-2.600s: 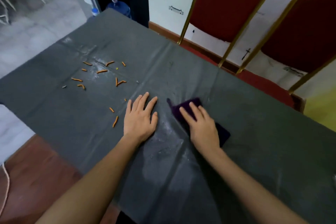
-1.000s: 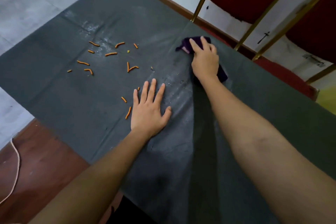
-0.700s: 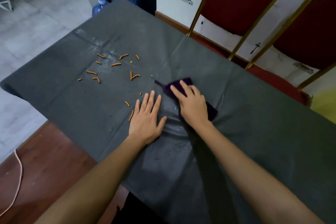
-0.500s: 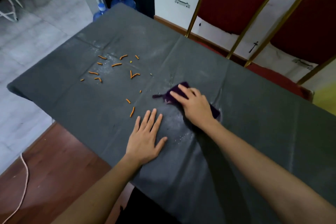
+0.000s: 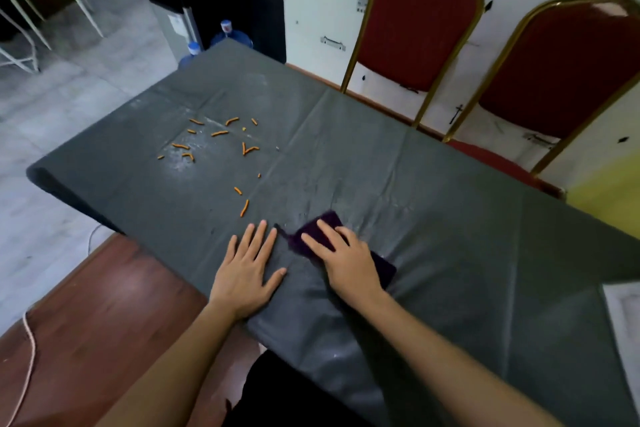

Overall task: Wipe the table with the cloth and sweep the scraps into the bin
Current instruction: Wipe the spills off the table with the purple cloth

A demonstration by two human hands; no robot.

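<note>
Cloth (image 5: 382, 267) soft, limp, bunches easily; best pressed flat under spread right hand (image 5: 346, 262); left hand (image 5: 246, 270) splayed on table (image 5: 450, 218).

A long bench (image 5: 450, 218) under a dark grey cover carries everything here; the cover is creased along fold lines and shows pale smears and specks. Orange scraps (image 5: 221, 139) lie scattered on its far left part, with two more strays nearer the front edge. A dark purple cloth (image 5: 382, 269) lies flat near the front edge, pressed under the right hand (image 5: 346, 262). The left hand (image 5: 247, 270) rests palm-down, fingers spread, on the cover just beside the cloth. A pale flat thing (image 5: 623, 308) lies at the right edge.
</note>
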